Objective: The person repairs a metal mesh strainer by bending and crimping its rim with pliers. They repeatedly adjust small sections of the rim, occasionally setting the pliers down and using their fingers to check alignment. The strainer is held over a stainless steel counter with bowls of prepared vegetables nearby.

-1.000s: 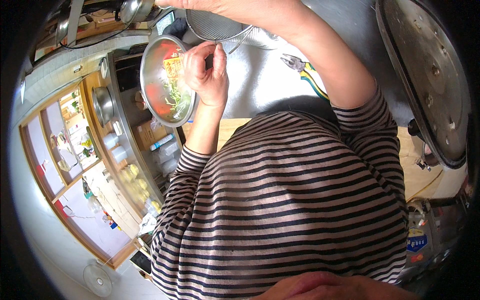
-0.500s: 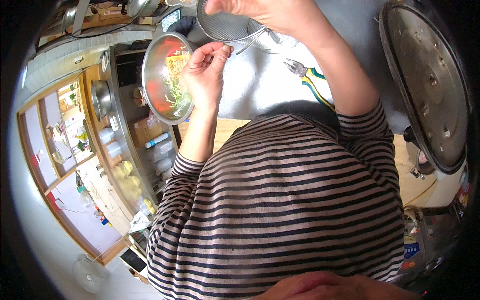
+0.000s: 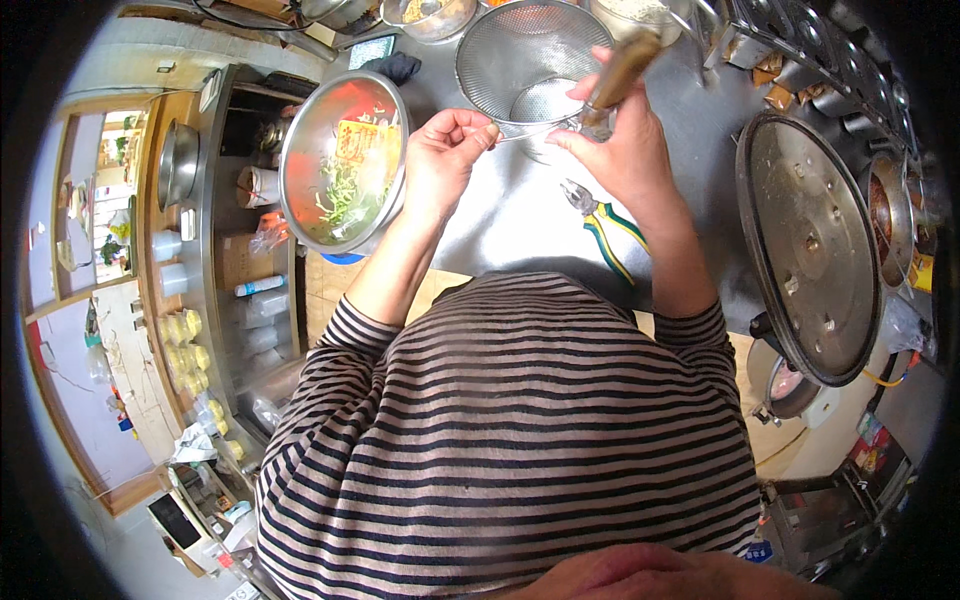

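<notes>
A wire mesh strainer [image 3: 505, 62] with a wooden handle [image 3: 622, 72] is over the steel worktop, its handle pointing up toward me. My right hand [image 3: 640, 155] is closed around the base of that handle, the thumb reaching toward the left; part of the grip is hidden behind the handle. Between thumb and fingertips, my left hand [image 3: 445, 160] pinches the end of a thin metal wire [image 3: 522, 134], which runs to the joint of handle and strainer. Pliers [image 3: 606, 228] with green and yellow grips lie on the worktop, below my right hand.
A steel bowl [image 3: 292, 180] holding shredded greens and an orange packet stands left of my left hand. At the right rises a large round metal lid [image 3: 810, 250]. More bowls [image 3: 430, 22] line the back, and a shelf unit [image 3: 215, 270] stands to the left.
My right hand has come down and nearer, and the strainer's wooden handle now shows. The left hand still pinches at the wire. The view has shifted, showing more of the worktop's back.
</notes>
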### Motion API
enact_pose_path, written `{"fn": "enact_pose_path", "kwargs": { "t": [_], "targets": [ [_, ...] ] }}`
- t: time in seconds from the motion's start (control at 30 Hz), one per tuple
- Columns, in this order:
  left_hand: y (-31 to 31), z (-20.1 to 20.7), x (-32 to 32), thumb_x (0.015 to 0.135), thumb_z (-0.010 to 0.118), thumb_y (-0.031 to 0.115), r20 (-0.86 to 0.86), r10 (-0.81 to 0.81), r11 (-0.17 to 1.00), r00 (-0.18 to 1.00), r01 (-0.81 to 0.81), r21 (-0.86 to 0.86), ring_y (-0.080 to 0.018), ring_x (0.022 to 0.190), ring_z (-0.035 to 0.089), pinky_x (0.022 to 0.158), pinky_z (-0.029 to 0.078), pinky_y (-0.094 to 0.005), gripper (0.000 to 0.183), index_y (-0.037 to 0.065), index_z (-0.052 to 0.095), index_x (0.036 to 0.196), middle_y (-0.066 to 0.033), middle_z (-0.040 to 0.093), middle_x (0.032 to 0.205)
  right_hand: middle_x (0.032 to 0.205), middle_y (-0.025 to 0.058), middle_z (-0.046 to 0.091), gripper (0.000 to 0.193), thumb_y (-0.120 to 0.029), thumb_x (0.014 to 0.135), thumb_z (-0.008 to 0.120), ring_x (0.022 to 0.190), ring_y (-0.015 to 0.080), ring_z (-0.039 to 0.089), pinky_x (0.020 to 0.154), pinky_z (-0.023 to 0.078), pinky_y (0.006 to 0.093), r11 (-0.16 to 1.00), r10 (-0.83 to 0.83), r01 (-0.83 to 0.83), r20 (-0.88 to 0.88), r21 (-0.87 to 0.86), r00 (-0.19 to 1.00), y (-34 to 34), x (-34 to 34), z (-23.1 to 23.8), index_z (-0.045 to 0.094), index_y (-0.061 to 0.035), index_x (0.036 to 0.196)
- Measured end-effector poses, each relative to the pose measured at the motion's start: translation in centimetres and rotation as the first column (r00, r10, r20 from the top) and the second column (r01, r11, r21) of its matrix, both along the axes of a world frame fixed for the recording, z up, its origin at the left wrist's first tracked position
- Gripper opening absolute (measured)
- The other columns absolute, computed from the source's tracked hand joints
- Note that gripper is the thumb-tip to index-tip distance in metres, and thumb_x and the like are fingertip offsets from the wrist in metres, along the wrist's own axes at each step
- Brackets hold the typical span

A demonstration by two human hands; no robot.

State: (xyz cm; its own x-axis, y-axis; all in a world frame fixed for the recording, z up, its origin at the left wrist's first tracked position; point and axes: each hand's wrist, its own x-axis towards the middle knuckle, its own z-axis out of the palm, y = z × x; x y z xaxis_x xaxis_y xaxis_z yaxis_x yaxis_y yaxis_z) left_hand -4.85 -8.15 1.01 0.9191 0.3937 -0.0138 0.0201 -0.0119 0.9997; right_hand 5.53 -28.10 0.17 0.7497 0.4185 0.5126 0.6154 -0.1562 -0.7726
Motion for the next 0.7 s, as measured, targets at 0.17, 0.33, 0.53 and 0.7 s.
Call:
{"fn": "enact_pose_path", "kwargs": {
  "t": [0.17,0.33,0.53,0.7],
  "targets": [
    [0.6,-0.1,0.1,0.090,0.070,0.001,-0.005,-0.023,1.000,1.000,0.023,-0.003,-0.0120,0.079,0.066,0.077,0.053,-0.0242,0.010,-0.002,0.067,0.099,-0.0081,0.072,0.088,0.101,0.0042,0.068,0.090,-0.015,0.067,0.091,0.104,0.0226,0.068,0.101,0.048,0.0382,0.977,0.070,-0.119,0.261,0.176,0.963,1.1,0.9,-3.2,0.037,-0.0004,0.138],
    [1.0,-0.5,0.0,0.091,0.069,0.001,0.013,-0.066,0.997,0.998,0.066,-0.037,-0.0131,0.082,0.067,0.079,0.053,-0.0252,0.012,-0.002,0.066,0.101,-0.0089,0.072,0.089,0.103,0.0024,0.069,0.073,-0.028,0.067,0.091,0.119,0.0262,0.055,0.108,0.037,0.0435,0.991,-0.068,0.019,0.387,0.130,0.920,1.5,1.1,-3.7,0.051,-0.0053,0.124],
    [1.5,-0.9,-0.2,0.091,0.069,0.001,0.036,-0.076,0.996,0.997,0.077,-0.052,-0.0141,0.083,0.068,0.081,0.054,-0.0262,0.012,-0.002,0.066,0.102,-0.0088,0.072,0.090,0.100,0.0006,0.064,0.067,-0.040,0.062,0.092,0.109,0.0244,0.052,0.100,0.039,0.0422,0.986,-0.100,0.024,0.481,0.163,0.871,2.2,1.5,-3.6,0.060,-0.0094,0.112],
    [1.4,-1.3,-0.4,0.090,0.070,0.001,0.056,-0.061,0.994,0.997,0.066,-0.085,-0.0146,0.083,0.068,0.082,0.055,-0.0267,0.013,-0.002,0.066,0.103,-0.0086,0.072,0.091,0.109,0.0010,0.064,0.066,-0.049,0.063,0.089,0.107,0.0245,0.057,0.098,0.035,0.0463,0.986,-0.075,-0.004,0.467,0.165,0.881,2.9,2.0,-4.2,0.063,-0.0179,0.115]
  ]
}}
